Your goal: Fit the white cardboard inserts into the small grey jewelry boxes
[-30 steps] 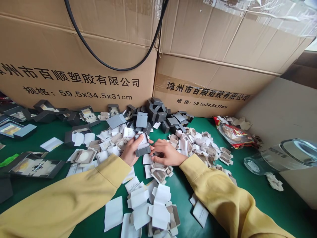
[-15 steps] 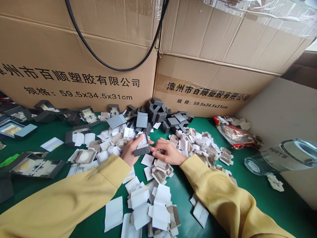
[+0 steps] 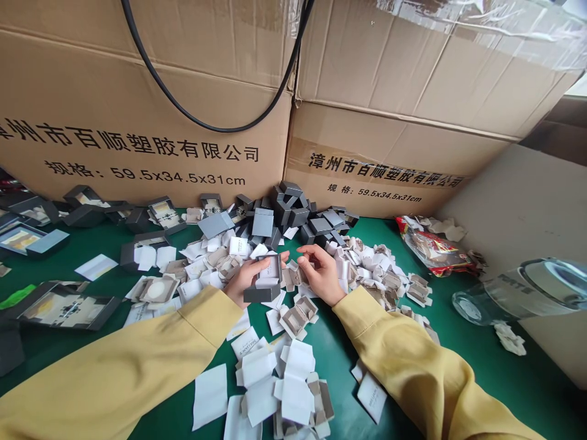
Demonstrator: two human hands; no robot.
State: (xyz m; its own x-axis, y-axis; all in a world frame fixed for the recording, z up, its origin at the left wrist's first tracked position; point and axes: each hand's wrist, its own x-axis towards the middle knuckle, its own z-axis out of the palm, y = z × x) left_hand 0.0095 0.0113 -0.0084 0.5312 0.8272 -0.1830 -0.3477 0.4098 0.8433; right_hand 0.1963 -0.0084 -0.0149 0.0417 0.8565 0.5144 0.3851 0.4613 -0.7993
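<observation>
The left hand (image 3: pixel 245 280) grips the small open grey cardboard box (image 3: pixel 265 278) mid-worktop, now tilted upright, while the right hand (image 3: pixel 323 272) has lifted a folded beige-and-white card insert (image 3: pixel 293 275) beside it, apparently for fitting.

Matt grey card on the small box (image 3: pixel 265 281) held in the left hand (image 3: pixel 242 282), with a pale, smooth lining inside. Beige card insert (image 3: pixel 293 273) at the right hand (image 3: pixel 322 272), dull and slightly fibrous at the folds. Soft yellow cloth on both sleeves (image 3: pixel 137 360), faintly creased. Smooth matt green covering on the surface (image 3: pixel 458 348). White paper slips (image 3: pixel 257 366), flat and unglossed. Rough brown corrugated cardboard on the big cartons (image 3: pixel 137 91), with shiny clear tape (image 3: pixel 458 24). Glossy clear glass or plastic on the jar (image 3: pixel 518 290). Shiny plastic film on the red packet (image 3: pixel 435 247). Black rubbery cable (image 3: pixel 202 119).
</observation>
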